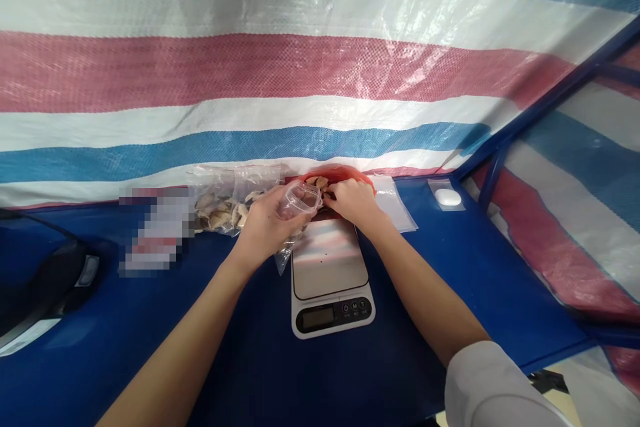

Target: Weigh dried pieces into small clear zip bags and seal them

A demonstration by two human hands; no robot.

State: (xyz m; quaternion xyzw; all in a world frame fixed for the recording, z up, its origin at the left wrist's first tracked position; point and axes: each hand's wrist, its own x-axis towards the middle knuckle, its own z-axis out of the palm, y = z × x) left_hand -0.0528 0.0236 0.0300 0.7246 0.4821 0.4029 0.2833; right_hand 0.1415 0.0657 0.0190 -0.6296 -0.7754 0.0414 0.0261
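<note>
My left hand is closed around a small clear plastic cup, tilted beside the red bag. My right hand reaches into the open red plastic bag, where dried brown slices show. Its fingertips are bent at the slices; what they pinch, if anything, is hidden. Just in front of both hands lies a white digital scale with a few dark crumbs on its metal plate. Clear bags of pale dried slices rest left of my left hand.
Flat clear plastic bags lie right of the red bag. A small bag with a white oval object is farther right. A black item sits at the left of the blue table. Striped sheeting hangs behind.
</note>
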